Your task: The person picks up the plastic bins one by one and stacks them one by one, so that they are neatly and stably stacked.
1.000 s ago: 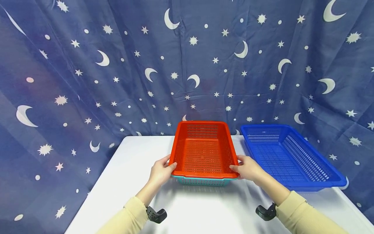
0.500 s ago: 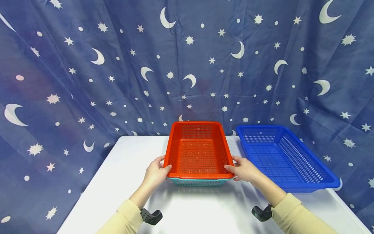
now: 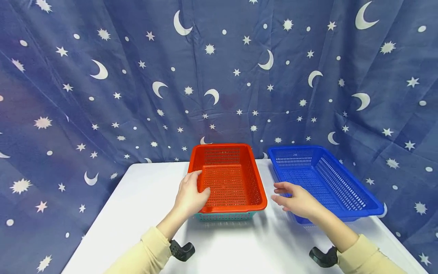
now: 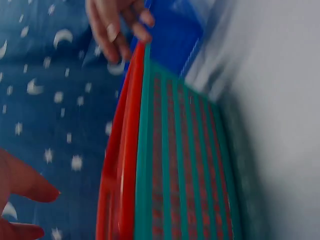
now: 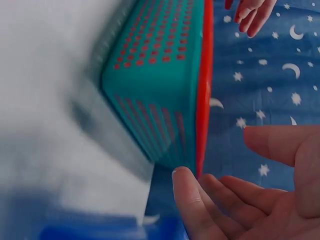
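Observation:
A red plastic basket [image 3: 224,182] sits nested inside a teal basket [image 3: 226,216] on the white table. In the left wrist view, the teal basket's slotted wall [image 4: 175,160] shows under the red rim. My left hand [image 3: 191,193] hovers over the red basket's near left corner, thumb and fingers spread apart and holding nothing. To the right of the stack, my right hand [image 3: 297,199] is off the rim, fingers loose, between the red basket and a blue basket [image 3: 321,182]. Its fingers [image 5: 187,195] are spread near the stack in the right wrist view.
The blue basket stands at the right side of the white table [image 3: 154,190], its near corner by the table's right edge. A dark blue curtain [image 3: 219,76] with moons and stars hangs behind the table.
Both hands have let go of the red basket's rim. The right hand has drawn away to the right, and the left has lifted above its corner. The view has turned slightly right.

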Demonstrator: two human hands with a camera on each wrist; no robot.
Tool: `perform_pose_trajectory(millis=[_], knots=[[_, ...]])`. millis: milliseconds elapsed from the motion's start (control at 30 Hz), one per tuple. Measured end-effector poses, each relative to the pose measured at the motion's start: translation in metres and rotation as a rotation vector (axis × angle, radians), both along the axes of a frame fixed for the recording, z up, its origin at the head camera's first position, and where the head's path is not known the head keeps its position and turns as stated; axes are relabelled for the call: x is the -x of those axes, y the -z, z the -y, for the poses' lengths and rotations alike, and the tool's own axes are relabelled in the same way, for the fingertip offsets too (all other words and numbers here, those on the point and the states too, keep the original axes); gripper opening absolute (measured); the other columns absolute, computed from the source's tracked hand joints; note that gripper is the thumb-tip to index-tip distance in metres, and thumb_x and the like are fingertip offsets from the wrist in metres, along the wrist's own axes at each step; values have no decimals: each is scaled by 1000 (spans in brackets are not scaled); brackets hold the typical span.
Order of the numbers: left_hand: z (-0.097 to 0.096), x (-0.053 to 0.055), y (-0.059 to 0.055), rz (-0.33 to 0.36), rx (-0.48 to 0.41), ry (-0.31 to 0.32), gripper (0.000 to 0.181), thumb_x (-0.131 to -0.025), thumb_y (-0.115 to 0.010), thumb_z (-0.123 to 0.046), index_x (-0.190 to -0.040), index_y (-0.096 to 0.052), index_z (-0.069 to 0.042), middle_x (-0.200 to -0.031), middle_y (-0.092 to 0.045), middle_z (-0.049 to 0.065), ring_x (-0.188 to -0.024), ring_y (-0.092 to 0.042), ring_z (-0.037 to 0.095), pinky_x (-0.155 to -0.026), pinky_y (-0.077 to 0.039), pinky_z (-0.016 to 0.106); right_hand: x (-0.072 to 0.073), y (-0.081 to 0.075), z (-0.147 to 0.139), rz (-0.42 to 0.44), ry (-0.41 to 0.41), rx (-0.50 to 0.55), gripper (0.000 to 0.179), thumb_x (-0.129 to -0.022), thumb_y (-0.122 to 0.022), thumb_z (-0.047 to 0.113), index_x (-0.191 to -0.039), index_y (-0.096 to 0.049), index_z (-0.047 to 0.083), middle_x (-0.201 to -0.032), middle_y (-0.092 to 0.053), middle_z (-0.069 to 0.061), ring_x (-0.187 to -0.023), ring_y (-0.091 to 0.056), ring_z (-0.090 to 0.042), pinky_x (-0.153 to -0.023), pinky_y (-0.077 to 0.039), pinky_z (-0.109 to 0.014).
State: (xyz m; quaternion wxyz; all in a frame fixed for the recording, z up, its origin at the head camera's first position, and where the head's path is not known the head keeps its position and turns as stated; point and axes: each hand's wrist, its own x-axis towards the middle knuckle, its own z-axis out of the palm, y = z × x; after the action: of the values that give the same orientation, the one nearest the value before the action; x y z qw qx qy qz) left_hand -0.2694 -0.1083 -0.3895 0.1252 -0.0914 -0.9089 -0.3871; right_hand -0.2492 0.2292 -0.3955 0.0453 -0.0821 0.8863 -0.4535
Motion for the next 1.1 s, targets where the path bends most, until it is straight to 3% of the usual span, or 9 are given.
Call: perform_pose_trajectory(millis=[233, 467, 767, 1100], knots=[[-38, -18, -6, 21, -68, 148, 63, -90, -69, -23, -147, -50, -4, -144, -53, 18, -132, -52, 38, -106, -43, 57, -9, -14, -28, 37, 10, -11, 62, -99, -69, 34, -144, -51, -5, -137, -60, -25, -107, -69, -31, -81, -61, -40], [-67, -24, -1, 66, -107, 261, 61, -91, -67, -25, -145, -51, -1, -140, -57, 17, -130, -54, 34, -105, -44, 53, -15, -17, -55, 46, 31, -12, 59, -101, -66, 36, -141, -53, -5, -132, -62, -22, -108, -68, -32, -84, -60, -40], [-105, -30, 2, 66, -160, 348, 54, -90, -69, -21, -138, -57, 2, -124, -67, 14, -108, -67, 29, -93, -54, 42, -20, -23, -82, 29, 50, -74, 57, -102, -65, 38, -141, -55, -3, -128, -65, -19, -112, -65, -36, -85, -59, -41], [-142, -33, 2, 103, -146, 397, 54, -87, -71, -25, -135, -61, -2, -116, -70, 3, -96, -68, 18, -84, -53, 27, -27, -21, -108, 20, 101, -150, 59, -103, -62, 40, -141, -53, -4, -129, -64, -21, -111, -66, -34, -87, -58, -46]])
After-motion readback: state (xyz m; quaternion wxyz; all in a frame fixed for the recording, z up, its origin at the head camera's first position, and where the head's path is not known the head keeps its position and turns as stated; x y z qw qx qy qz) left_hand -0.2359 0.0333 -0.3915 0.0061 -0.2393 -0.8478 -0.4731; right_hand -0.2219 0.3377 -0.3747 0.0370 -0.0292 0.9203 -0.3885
